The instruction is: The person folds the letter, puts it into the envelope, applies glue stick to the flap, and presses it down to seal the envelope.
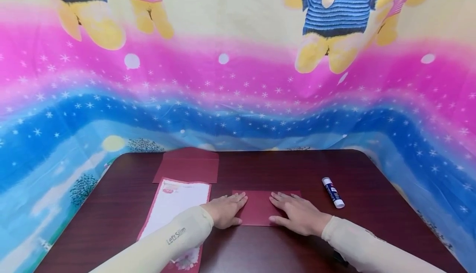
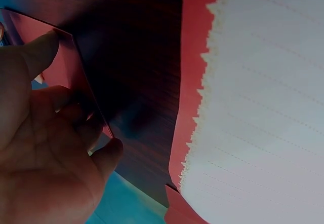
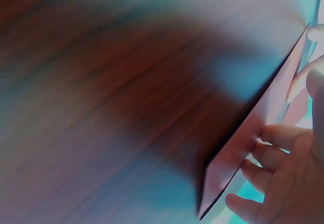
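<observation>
A flat dark red paper rectangle point(image 1: 256, 213), the same colour as the envelope behind, lies on the table in front of me. My left hand point(image 1: 224, 212) rests on its left end, fingers extended. On the right end lies my right hand point(image 1: 297, 213), its fingers straight and spread, thumb near the front edge. Both wrist views show the paper's edge beside the fingers: the left hand point(image 2: 55, 127) at one end, the right hand point(image 3: 283, 168) at the other. The hands hide the paper's two ends.
A red-bordered sheet of lined letter paper point(image 1: 174, 207) lies to the left, partly under my left forearm. Behind it is a dark red envelope point(image 1: 189, 167) with its flap up. A glue stick point(image 1: 333, 192) lies on the right. A printed curtain point(image 1: 238, 83) hangs beyond the table.
</observation>
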Tool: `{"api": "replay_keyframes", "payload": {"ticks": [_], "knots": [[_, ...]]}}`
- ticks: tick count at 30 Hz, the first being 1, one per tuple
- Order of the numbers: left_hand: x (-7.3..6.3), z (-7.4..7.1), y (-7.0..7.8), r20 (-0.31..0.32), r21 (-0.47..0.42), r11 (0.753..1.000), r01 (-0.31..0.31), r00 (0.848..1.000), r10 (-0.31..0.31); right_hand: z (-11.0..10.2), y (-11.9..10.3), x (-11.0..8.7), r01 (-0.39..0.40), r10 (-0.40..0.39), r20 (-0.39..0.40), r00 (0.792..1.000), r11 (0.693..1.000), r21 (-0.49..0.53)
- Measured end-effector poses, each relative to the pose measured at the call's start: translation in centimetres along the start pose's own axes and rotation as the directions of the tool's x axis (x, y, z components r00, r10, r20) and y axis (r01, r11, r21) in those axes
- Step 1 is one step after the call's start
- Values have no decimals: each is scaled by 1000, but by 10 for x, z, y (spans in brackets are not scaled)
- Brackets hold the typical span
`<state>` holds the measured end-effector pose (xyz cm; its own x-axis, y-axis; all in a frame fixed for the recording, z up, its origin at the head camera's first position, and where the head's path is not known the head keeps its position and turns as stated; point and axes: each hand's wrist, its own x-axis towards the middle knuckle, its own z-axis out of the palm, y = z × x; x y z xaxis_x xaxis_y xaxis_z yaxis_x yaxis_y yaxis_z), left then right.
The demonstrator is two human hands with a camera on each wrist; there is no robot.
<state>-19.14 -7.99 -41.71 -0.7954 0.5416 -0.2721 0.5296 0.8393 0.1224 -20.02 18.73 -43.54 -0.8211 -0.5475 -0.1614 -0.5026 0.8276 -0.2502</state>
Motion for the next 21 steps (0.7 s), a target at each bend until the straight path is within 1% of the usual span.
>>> {"api": "replay_keyframes", "payload": {"ticks": [6, 10, 16, 21], "knots": [[0, 0, 0, 2, -10, 1000, -1, 1000, 1, -3, 18, -15, -21, 21, -27, 999, 1000, -4], [2, -1, 1, 5, -13, 1000, -5, 1000, 5, -6, 23, -20, -30, 30, -32, 999, 1000, 2], [1, -1, 1, 2, -14, 1000, -1, 1000, 1, -13, 27, -24, -47, 46, -28, 999, 999, -10], [-1, 1, 0, -5, 2, 1000, 0, 1000, 0, -14, 29, -22, -43, 42, -42, 998, 999, -23]]}}
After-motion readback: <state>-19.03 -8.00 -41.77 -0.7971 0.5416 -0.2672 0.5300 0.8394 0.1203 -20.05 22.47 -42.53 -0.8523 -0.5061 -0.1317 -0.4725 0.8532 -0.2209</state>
